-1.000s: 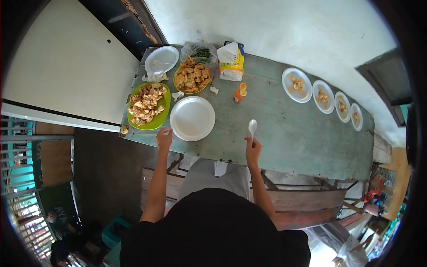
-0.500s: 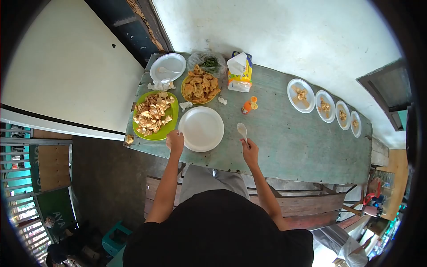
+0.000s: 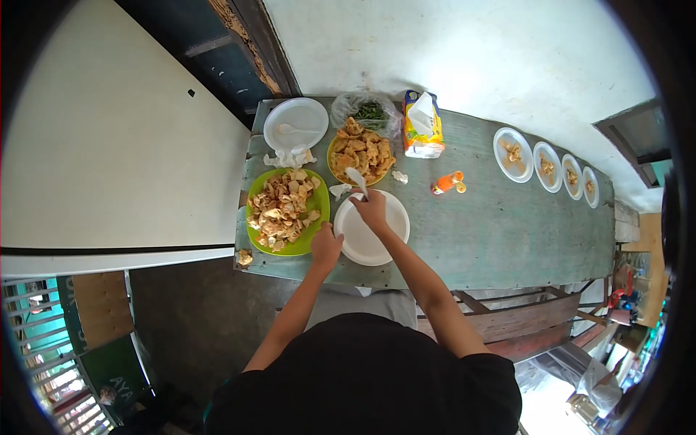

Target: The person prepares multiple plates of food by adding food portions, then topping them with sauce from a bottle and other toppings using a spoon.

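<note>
A white spoon (image 3: 356, 177) is gripped in my right hand (image 3: 372, 210), which is over the upper part of an empty white plate (image 3: 366, 243). The spoon's bowl points towards a dish of golden fried pieces (image 3: 362, 152). My left hand (image 3: 327, 248) is closed between the white plate and a green plate (image 3: 323, 194), close to both rims. What its fingers hold, if anything, is hidden. Pale, brown-edged chunks (image 3: 281, 210) are heaped on the green plate.
At the back left lies a white plate (image 3: 297, 116) with another spoon. Beside it are a plastic bag of greens (image 3: 370, 112) and a tissue pack (image 3: 423, 130). An orange-capped bottle (image 3: 447, 183) lies right of centre. Several plates with food, one (image 3: 512, 156) nearest, line the far right.
My right hand has swung left with the spoon, from the bare tabletop to above the white plate. My left hand stays beside the plates. The whole view has shifted.
</note>
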A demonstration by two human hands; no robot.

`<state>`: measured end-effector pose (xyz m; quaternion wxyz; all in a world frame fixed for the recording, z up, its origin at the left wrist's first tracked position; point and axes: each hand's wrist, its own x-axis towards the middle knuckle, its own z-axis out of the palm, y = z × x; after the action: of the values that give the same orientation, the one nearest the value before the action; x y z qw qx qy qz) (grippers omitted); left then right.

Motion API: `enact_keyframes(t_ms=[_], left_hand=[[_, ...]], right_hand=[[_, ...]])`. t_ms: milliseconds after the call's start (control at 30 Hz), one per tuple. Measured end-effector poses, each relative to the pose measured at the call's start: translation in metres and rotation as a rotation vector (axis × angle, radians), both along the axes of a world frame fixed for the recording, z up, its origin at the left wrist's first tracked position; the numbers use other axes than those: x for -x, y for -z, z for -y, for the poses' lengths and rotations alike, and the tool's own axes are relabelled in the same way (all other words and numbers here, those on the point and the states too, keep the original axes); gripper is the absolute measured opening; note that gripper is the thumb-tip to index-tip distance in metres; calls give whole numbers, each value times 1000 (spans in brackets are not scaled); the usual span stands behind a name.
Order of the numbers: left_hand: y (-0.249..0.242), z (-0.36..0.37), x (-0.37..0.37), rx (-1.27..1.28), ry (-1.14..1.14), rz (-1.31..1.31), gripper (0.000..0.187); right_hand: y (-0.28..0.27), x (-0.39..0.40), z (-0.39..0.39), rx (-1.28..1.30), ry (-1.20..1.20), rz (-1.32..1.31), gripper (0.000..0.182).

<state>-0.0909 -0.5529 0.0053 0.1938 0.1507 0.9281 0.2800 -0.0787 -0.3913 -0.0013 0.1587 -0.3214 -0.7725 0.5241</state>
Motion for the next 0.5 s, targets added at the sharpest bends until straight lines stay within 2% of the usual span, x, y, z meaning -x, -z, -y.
enact_keyframes(t_ms=[33, 67, 133, 167, 300, 400, 467, 500], left_hand=[[5, 0, 2, 23, 43, -28, 28], [9, 1, 4, 45, 84, -57, 28], [11, 4, 9, 34, 118, -32, 28], [11, 5, 12, 26, 148, -8, 28], [10, 3, 16, 20, 171, -17, 27], [6, 6, 20, 16, 173, 45, 27], [12, 5, 22, 13, 184, 17, 27], [13, 4, 23, 8, 186, 16, 27]], right_hand=[[8, 12, 8, -123, -26, 13, 20], [15, 21, 16, -125, -22, 15, 20], [16, 34, 27, -262, 64, 128, 22], [16, 37, 28, -203, 9, 261, 22], [12, 41, 29, -198, 46, 333, 20], [12, 35, 24, -243, -15, 313, 20], [7, 21, 17, -331, 109, -15, 18], [-3, 12, 8, -383, 227, 13, 15]])
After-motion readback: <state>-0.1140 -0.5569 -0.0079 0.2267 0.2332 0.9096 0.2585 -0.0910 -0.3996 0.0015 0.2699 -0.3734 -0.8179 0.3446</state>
